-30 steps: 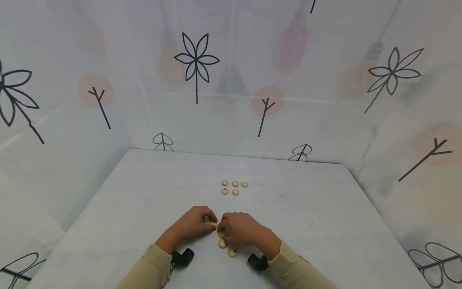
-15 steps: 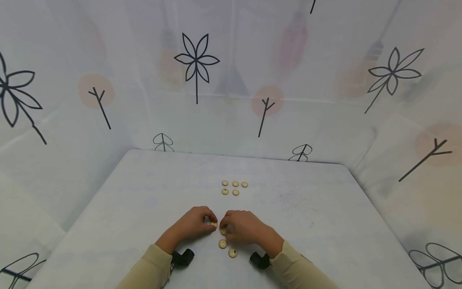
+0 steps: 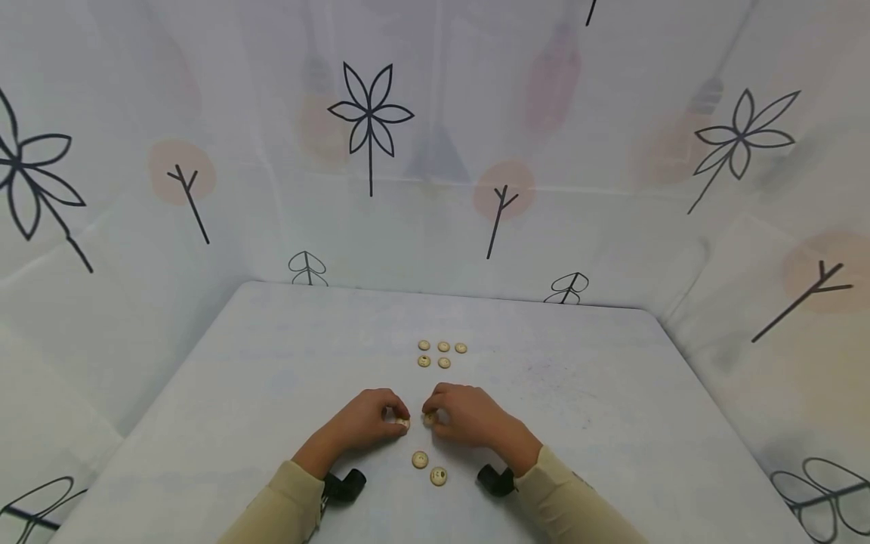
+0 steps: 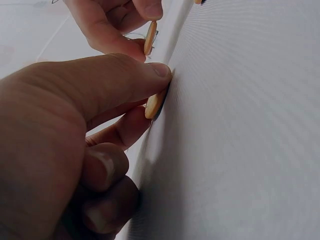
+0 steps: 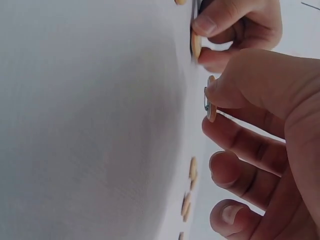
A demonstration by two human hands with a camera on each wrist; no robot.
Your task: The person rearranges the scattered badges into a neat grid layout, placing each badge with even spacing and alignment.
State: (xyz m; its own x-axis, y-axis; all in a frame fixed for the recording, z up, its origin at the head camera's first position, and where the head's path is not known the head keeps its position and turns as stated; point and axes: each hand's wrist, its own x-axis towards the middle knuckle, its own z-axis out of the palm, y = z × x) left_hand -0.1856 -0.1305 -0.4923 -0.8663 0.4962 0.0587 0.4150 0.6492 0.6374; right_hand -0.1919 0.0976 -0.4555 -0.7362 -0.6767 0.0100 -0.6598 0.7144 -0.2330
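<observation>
My left hand [image 3: 370,419] pinches a small round wooden disc [image 4: 154,106] between thumb and forefinger, close over the white tabletop. Just to its right, my right hand [image 3: 469,415] holds a similar disc [image 5: 212,102] by its edges, thumb against forefinger. This second disc is tilted up on edge and clear of the table in the right wrist view, with a thin marking on its face. Below the hands, two loose discs lie on the table: one pale wooden disc [image 3: 420,459] and a lower disc with a dark mark [image 3: 438,476].
Beyond the hands, several more wooden discs [image 3: 444,347] lie in two short rows. The white table [image 3: 285,332] reaches back to a patterned cloth [image 3: 435,227] hanging around it. Black wrist cameras [image 3: 345,485] sit under both wrists.
My right hand has drawn a disc up and to the right, away from the left hand and the two loose discs. The left hand has stayed in place with its disc.
</observation>
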